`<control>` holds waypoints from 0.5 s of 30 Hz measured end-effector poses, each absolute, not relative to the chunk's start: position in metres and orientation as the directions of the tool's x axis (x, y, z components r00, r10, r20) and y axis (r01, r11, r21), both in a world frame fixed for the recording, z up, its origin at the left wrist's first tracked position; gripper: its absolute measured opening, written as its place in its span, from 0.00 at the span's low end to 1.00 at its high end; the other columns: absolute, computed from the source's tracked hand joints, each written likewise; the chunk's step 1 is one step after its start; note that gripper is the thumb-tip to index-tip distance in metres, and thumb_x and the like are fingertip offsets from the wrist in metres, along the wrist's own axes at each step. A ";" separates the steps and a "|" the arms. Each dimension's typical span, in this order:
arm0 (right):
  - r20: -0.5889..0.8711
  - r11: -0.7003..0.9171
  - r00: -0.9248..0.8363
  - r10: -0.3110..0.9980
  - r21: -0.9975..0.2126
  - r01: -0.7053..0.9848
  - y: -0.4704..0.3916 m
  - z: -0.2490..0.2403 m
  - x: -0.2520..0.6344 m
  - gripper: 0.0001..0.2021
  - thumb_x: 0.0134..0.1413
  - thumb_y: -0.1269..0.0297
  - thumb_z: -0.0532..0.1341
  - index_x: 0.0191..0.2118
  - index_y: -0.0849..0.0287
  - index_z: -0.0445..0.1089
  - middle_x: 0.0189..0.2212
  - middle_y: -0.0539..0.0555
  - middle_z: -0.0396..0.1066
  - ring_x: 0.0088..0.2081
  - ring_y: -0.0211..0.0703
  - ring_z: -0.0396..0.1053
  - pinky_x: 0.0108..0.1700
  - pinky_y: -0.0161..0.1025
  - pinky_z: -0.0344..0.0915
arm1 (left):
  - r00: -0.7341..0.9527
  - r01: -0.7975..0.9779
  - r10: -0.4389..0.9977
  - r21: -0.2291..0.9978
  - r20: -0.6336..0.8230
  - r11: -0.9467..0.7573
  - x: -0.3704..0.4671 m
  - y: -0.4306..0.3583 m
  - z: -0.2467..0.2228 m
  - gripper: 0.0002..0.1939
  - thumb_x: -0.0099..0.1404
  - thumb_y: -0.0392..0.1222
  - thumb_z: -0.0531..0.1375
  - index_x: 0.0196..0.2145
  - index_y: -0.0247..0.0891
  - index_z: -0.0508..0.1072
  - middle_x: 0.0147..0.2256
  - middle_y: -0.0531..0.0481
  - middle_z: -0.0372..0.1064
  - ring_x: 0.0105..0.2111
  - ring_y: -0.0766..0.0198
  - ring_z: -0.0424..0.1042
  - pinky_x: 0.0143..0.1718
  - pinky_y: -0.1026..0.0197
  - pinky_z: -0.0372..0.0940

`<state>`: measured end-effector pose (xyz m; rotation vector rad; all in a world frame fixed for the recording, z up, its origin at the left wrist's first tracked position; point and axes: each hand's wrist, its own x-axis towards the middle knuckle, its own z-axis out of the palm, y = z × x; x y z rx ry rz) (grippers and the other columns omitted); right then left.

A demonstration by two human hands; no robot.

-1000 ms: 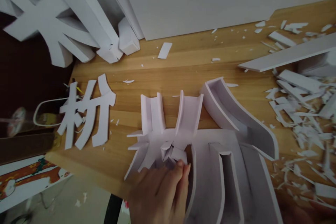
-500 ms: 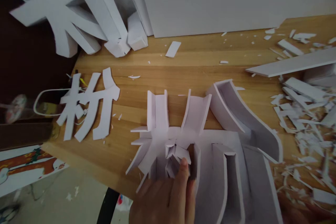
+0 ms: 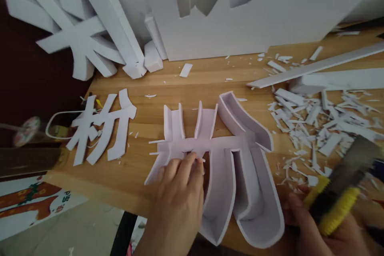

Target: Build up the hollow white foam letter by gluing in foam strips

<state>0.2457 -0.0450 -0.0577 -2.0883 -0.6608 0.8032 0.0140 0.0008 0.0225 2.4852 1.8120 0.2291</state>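
A hollow white foam-board character (image 3: 223, 142) with raised side walls lies face down on the wooden table. My left hand (image 3: 180, 192) reaches over its left part, fingers curled down and closed at a small white foam-board piece (image 3: 200, 159); the fingers cover most of that piece. At the lower right, my right hand (image 3: 321, 228) grips a yellow-and-black utility knife (image 3: 336, 200), which points up and right, apart from the character. Motion blurs the knife somewhat.
White offcuts (image 3: 321, 124) and a long foam strip (image 3: 315, 66) litter the right side. A flat white character (image 3: 102, 124) lies at left. Taller foam characters (image 3: 78, 40) and a large cut-out board (image 3: 216, 34) stand at the back. The table's front edge (image 3: 105, 198) runs lower left.
My right hand has come into clear view at lower right with the utility knife. The view has shifted, showing more of the character and the offcuts. My left hand stays at the small piece.
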 end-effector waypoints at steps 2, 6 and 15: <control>-0.299 -0.531 0.655 0.694 -0.826 0.186 -0.045 -0.057 0.246 0.28 0.42 0.38 0.70 0.42 0.56 0.71 0.26 0.51 0.73 0.24 0.45 0.71 0.27 0.40 0.69 | 0.294 0.937 0.954 0.182 0.057 -0.300 0.009 -0.001 0.022 0.15 0.68 0.29 0.55 0.49 0.38 0.76 0.51 0.47 0.78 0.42 0.52 0.75 0.38 0.47 0.70; -0.255 -0.511 0.667 0.700 -0.831 0.219 -0.043 -0.060 0.247 0.26 0.41 0.40 0.68 0.39 0.56 0.71 0.22 0.50 0.71 0.23 0.45 0.69 0.26 0.38 0.67 | 0.318 0.914 0.948 0.260 0.024 -0.312 -0.002 -0.001 0.022 0.16 0.70 0.31 0.54 0.51 0.41 0.74 0.53 0.47 0.76 0.45 0.51 0.74 0.42 0.46 0.70; -0.179 -0.494 0.644 0.744 -0.797 0.349 -0.037 -0.053 0.243 0.23 0.43 0.40 0.65 0.35 0.55 0.70 0.21 0.52 0.71 0.23 0.47 0.69 0.24 0.41 0.66 | 0.366 0.900 0.930 0.267 -0.028 -0.346 -0.020 -0.001 0.025 0.25 0.72 0.32 0.53 0.64 0.44 0.63 0.51 0.49 0.78 0.46 0.54 0.73 0.41 0.52 0.65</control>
